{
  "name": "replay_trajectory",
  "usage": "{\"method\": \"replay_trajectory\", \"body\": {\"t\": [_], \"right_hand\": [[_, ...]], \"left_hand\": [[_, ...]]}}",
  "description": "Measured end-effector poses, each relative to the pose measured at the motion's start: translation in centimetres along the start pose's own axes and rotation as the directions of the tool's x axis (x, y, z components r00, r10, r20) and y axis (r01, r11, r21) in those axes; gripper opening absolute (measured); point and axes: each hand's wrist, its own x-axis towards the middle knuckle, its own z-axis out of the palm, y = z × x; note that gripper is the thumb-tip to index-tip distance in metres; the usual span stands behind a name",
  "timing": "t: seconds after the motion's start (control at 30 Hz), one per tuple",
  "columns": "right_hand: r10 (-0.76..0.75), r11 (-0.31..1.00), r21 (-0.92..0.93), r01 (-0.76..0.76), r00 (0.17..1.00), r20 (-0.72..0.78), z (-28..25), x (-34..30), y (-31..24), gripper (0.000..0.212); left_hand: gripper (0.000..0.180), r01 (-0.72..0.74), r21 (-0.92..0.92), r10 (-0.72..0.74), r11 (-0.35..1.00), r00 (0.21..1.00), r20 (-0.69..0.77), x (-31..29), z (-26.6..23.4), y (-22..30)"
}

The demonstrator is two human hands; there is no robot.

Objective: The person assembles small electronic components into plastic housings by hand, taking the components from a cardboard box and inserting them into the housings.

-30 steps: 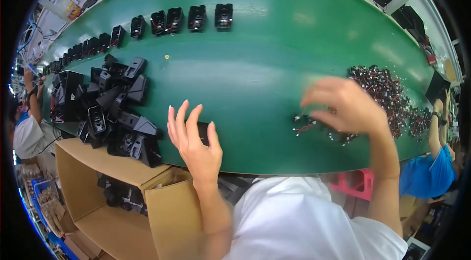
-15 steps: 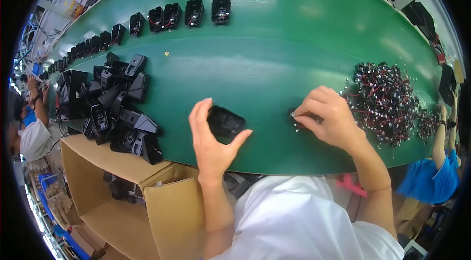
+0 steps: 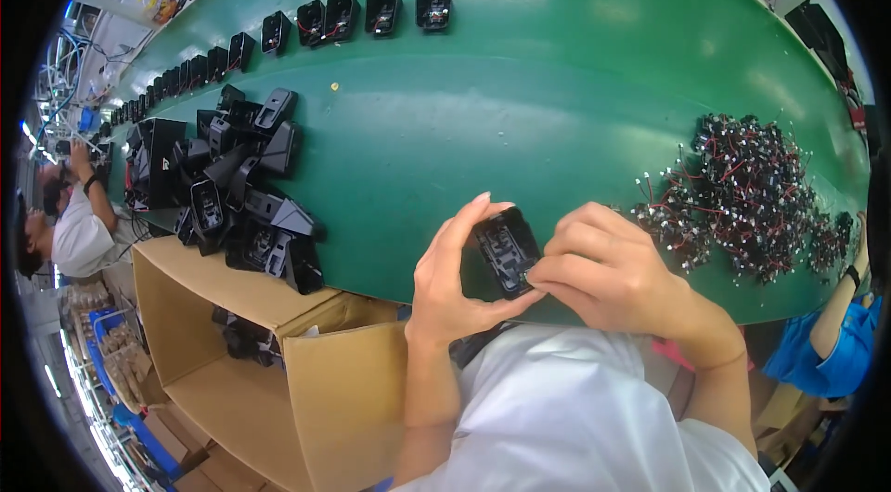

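My left hand (image 3: pixel 455 286) grips a black plastic housing (image 3: pixel 507 251) between thumb and fingers, its open, ribbed inside facing up. Just to the right, my right hand (image 3: pixel 617 274) is closed in a pinch at the housing's lower right edge. A small wired part is in that pinch, mostly hidden by the fingers; only a tiny pale bit shows at the fingertips. Both hands are over the near edge of the green table (image 3: pixel 575 139). To the right lies a heap of small black parts with red and black wires and white connectors (image 3: pixel 752 200).
A jumbled pile of black housings (image 3: pixel 246 176) lies at the left. Behind it, a row of housings with wires (image 3: pixel 382 11) curves along the table. An open cardboard box (image 3: pixel 348 399) stands below the table's edge. Co-workers sit at far left (image 3: pixel 83 237) and far right (image 3: pixel 821 353).
My left hand has shifted right with the housing, now tilted toward me. My right hand has brought the small wired part from the table to the housing. The whole view has shifted slightly.
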Motion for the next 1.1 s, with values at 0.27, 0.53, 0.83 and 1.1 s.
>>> {"method": "replay_trajectory", "body": {"t": [0.27, 0.53, 0.83, 1.1], "right_hand": [[0.086, 0.99, 0.115, -0.082, 0.996, -0.035, -0.2, -0.4, -0.6, 0.022], [0.124, 0.983, 0.143, -0.118, 0.992, -0.036, 1.0, -1.4, -0.7, 0.021], [0.289, 0.951, 0.091, -0.295, 0.954, 0.079, 0.6, -1.8, -1.2, 0.021], [0.387, 0.732, 0.53, -0.428, 0.902, 0.194, 0.3, -1.5, -0.4, 0.017]], "left_hand": [[0.089, 0.067, -0.002, -0.066, 0.998, 0.993, 0.102, 0.5, -1.1, 1.1], [0.082, 0.081, -0.33, -0.049, 0.941, 0.994, 0.102, -0.1, -0.5, 0.6], [0.081, -0.058, 0.047, 0.045, 0.997, 0.971, 0.234, 1.3, -1.1, 2.3], [0.088, 0.019, -0.161, -0.02, 0.987, 1.0, -0.003, 0.1, 0.7, 1.6]]}}
